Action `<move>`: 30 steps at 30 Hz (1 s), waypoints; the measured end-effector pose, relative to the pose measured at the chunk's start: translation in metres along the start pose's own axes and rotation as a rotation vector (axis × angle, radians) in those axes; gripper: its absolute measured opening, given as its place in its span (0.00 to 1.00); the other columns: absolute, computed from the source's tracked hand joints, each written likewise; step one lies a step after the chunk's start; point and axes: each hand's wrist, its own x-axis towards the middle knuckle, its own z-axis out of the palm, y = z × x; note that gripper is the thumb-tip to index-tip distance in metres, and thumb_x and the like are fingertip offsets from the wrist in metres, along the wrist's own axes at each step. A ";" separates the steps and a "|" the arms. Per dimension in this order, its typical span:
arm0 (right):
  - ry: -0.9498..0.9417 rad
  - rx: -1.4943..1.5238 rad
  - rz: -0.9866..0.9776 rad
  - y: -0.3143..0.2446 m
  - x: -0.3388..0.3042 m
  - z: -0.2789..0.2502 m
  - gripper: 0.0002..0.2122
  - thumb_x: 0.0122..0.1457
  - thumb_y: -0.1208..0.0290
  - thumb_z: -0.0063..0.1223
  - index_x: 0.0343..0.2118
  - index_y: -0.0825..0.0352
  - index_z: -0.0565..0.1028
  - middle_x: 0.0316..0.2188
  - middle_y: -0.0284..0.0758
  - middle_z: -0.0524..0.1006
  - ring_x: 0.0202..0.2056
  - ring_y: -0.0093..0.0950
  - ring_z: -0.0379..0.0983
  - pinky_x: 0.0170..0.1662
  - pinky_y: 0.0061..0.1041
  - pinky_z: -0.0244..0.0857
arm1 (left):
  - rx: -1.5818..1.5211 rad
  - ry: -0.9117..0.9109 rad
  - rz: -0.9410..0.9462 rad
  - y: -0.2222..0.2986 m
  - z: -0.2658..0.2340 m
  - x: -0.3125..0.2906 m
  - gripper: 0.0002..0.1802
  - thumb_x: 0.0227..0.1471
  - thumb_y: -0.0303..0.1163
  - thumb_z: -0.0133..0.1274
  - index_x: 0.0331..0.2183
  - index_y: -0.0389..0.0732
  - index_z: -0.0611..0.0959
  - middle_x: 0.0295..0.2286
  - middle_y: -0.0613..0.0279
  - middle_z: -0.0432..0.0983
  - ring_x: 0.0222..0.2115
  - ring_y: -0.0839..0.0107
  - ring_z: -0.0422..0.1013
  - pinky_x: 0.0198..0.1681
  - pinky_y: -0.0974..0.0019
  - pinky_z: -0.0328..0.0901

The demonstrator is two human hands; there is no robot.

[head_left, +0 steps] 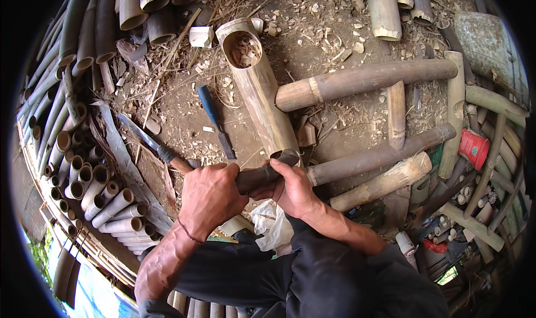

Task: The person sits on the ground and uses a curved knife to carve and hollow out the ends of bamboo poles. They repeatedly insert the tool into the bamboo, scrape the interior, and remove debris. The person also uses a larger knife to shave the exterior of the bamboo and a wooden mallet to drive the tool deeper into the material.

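The left hand [209,198] is wrapped in a fist around a dark bamboo tube [254,179], knuckles up, while the right hand [293,190] clasps it nearer the far end, thumb laid on top and the fingers partly hidden below. The tube lies above the person's lap, its end meeting the lower end of a thick bamboo post [262,106]; whether it sits inside the opening there cannot be told.

The work is done on a brown earth floor [329,44] littered with pale chips and curled shavings. Stacked bamboo tubes [100,184] crowd the left side, their cut ends showing as rings.

The post is scraped pale and streaky. From it runs a smooth, slightly bowed upper bar [363,83], joined by a short crosspiece [396,114] to a straighter lower bar [385,153]; a light end post [451,111] stands across their other ends. Beside the lower bar lies a rough, whitish bamboo length [382,182]. A blue-handled chisel [212,114] and a long knife [142,134] lie left of the post.

The post's oval opening holds loose shavings [245,51]. A red container [473,149] rests at the right, its contents unclear, and a crumpled white plastic bag [271,226] lies near the lap.
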 end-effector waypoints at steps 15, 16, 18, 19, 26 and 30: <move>-0.068 0.192 0.081 0.000 -0.012 -0.039 0.15 0.67 0.60 0.43 0.43 0.69 0.73 0.36 0.38 0.79 0.33 0.36 0.80 0.36 0.33 0.76 | 0.143 -0.063 0.251 0.017 0.005 0.018 0.07 0.45 0.31 0.56 0.29 0.40 0.79 0.20 0.57 0.77 0.22 0.59 0.77 0.23 0.57 0.67; -0.007 0.015 0.152 0.003 -0.019 -0.032 0.15 0.67 0.59 0.45 0.43 0.68 0.73 0.35 0.39 0.79 0.31 0.36 0.79 0.35 0.33 0.76 | 0.038 -0.131 0.170 0.000 0.024 -0.002 0.12 0.42 0.33 0.57 0.32 0.40 0.77 0.20 0.55 0.77 0.23 0.55 0.77 0.27 0.54 0.70; 0.125 -0.251 0.297 0.010 -0.033 -0.036 0.15 0.66 0.61 0.47 0.43 0.70 0.72 0.33 0.41 0.79 0.28 0.37 0.80 0.34 0.36 0.76 | -0.261 -0.282 0.120 -0.016 0.071 -0.035 0.19 0.41 0.35 0.58 0.37 0.38 0.76 0.24 0.46 0.78 0.28 0.47 0.77 0.33 0.51 0.72; 0.191 -0.441 0.279 0.012 -0.039 -0.037 0.17 0.64 0.56 0.50 0.37 0.70 0.73 0.30 0.40 0.77 0.25 0.36 0.79 0.29 0.33 0.75 | -0.357 -0.342 0.072 -0.011 0.091 -0.047 0.20 0.44 0.35 0.56 0.39 0.36 0.73 0.27 0.40 0.78 0.31 0.42 0.76 0.36 0.47 0.71; 0.352 -1.720 -0.117 0.007 -0.043 -0.071 0.20 0.65 0.56 0.42 0.32 0.72 0.75 0.26 0.58 0.74 0.34 0.56 0.73 0.38 0.47 0.67 | -0.949 -0.181 -0.208 0.073 0.168 -0.064 0.25 0.47 0.35 0.57 0.44 0.33 0.68 0.28 0.31 0.76 0.33 0.35 0.74 0.38 0.44 0.69; 0.564 -1.708 -0.054 0.000 -0.035 -0.065 0.23 0.66 0.54 0.38 0.30 0.75 0.74 0.27 0.58 0.76 0.34 0.56 0.73 0.39 0.49 0.66 | -1.110 -0.172 -0.334 0.109 0.184 -0.052 0.27 0.46 0.33 0.59 0.44 0.31 0.67 0.30 0.29 0.75 0.34 0.35 0.73 0.38 0.44 0.69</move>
